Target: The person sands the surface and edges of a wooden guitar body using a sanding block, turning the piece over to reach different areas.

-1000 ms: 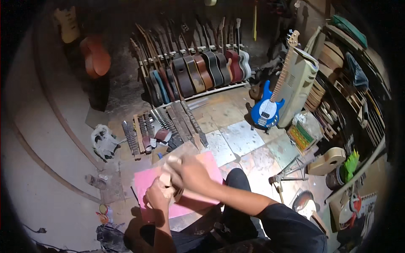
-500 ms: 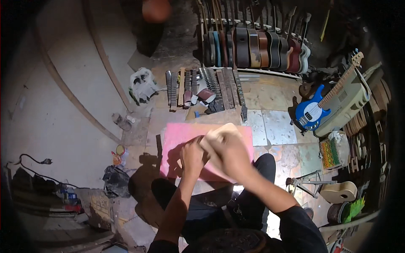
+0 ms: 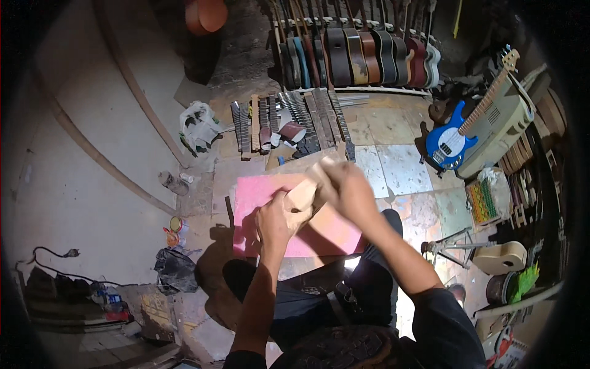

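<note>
Gripping a pale wooden piece in the left hand, over a pink board beneath both hands. Holding the right hand curled against or beside that piece; cannot tell which, nor its grip, through the blur. Facing fretted strips beyond the hands, with a blue guitar well to their right.

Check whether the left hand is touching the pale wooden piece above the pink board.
Touching. The head view shows the left hand gripping the pale wooden piece near its lower end, with no gap between them.
</note>
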### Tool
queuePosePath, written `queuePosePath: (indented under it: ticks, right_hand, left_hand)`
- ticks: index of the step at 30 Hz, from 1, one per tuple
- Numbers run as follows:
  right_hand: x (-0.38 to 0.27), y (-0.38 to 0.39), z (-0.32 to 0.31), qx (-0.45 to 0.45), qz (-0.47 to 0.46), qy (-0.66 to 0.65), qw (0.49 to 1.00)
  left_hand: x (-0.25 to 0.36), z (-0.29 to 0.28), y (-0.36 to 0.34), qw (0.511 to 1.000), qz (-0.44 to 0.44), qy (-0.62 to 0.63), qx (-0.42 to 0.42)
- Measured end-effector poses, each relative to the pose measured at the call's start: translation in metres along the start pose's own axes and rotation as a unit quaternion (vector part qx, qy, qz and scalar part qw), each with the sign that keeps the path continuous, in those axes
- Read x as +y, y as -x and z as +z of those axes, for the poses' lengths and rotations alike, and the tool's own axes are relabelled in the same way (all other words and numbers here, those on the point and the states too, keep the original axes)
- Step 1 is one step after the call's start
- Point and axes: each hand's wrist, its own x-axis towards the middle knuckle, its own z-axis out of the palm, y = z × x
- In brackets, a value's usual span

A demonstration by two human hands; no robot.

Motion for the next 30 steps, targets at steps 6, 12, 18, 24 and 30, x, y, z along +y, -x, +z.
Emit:
queuePosePath:
  ticks: [6,12,18,24,30]
  right_hand:
    - [-0.026,0.027,0.011,0.082,-0.153,0.049,0.984]
    - [0.066,-0.034,0.011,-0.014,0.129,-0.333,0.934]
    - [0.228,0.004,0.152,0.089,0.109,-0.194,0.971]
    - [0.277,-0.012,0.150,0.094,0.328,0.022,0.940]
    - [0.240,-0.024,0.137,0.136,0.156,-0.369,0.906]
  left_hand:
    - [-0.018,0.007,-0.006,1.000,-0.001,0.021,-0.010]
    - [-0.011,0.007,-0.012,0.999,0.034,0.021,0.003]
    - [-0.019,0.011,-0.022,1.000,0.025,-0.010,-0.016]
    - [-0.032,0.017,-0.035,0.998,0.051,0.023,0.018]
    - [-0.064,0.000,-0.034,0.987,0.101,0.091,0.082]
